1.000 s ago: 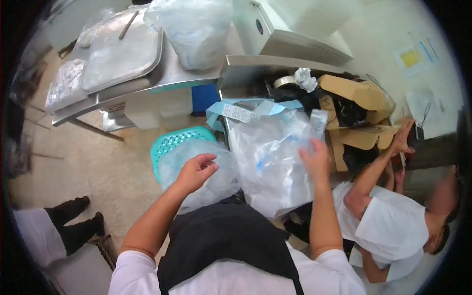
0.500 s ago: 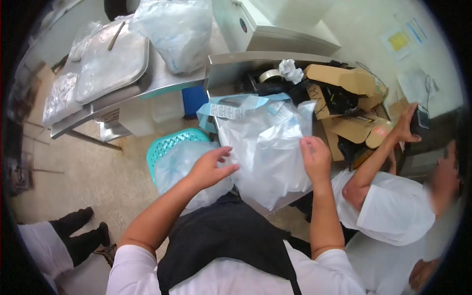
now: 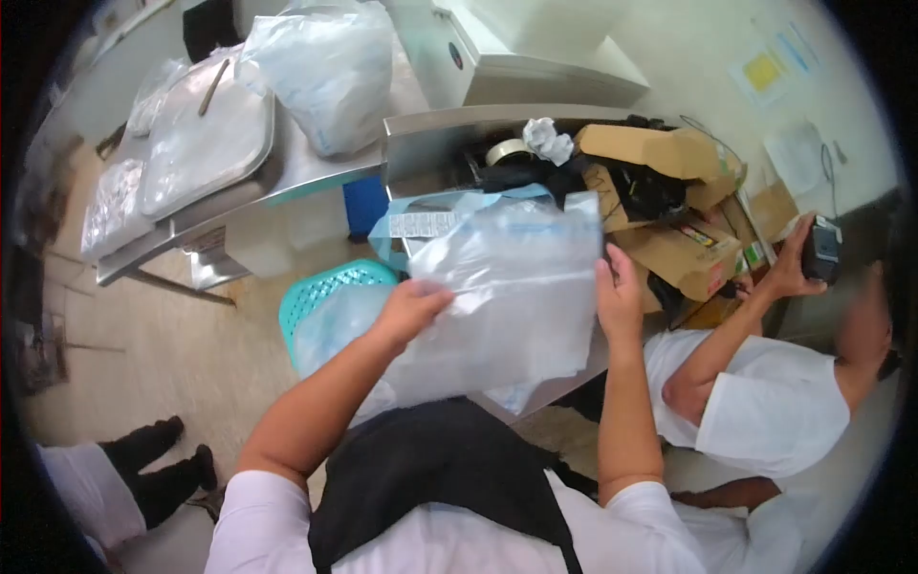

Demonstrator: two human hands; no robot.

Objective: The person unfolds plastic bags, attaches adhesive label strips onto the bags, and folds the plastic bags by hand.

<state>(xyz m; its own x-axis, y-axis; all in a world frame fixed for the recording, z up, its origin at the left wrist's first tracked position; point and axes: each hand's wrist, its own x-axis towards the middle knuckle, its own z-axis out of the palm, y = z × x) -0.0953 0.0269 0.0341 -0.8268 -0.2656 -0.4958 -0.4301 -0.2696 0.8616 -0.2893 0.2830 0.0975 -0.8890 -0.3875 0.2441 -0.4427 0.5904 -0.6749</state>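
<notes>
A clear plastic bag (image 3: pixel 507 316) is spread between my hands, above the steel table. Closed on its left edge is my left hand (image 3: pixel 414 308), thumb and fingers pressed together. My right hand (image 3: pixel 620 287) is at the bag's right edge, fingers bent around it. Under and behind the bag lies light blue plastic wrapping with a printed label (image 3: pixel 425 225). To the left, a teal basket (image 3: pixel 330 279) stands low with more clear plastic (image 3: pixel 335 330) over it.
A metal tray (image 3: pixel 206 139) and a large filled plastic bag (image 3: pixel 330 86) are on the left steel table. Cardboard boxes (image 3: pixel 669 253) and a tape roll (image 3: pixel 508 151) lie behind. At right, a co-worker (image 3: pixel 765 402) holds a dark device (image 3: pixel 822 251). Another person's legs show lower left.
The bag has been lifted and spread flat between my hands. My left hand has closed on its edge. The co-worker's device has come more into view.
</notes>
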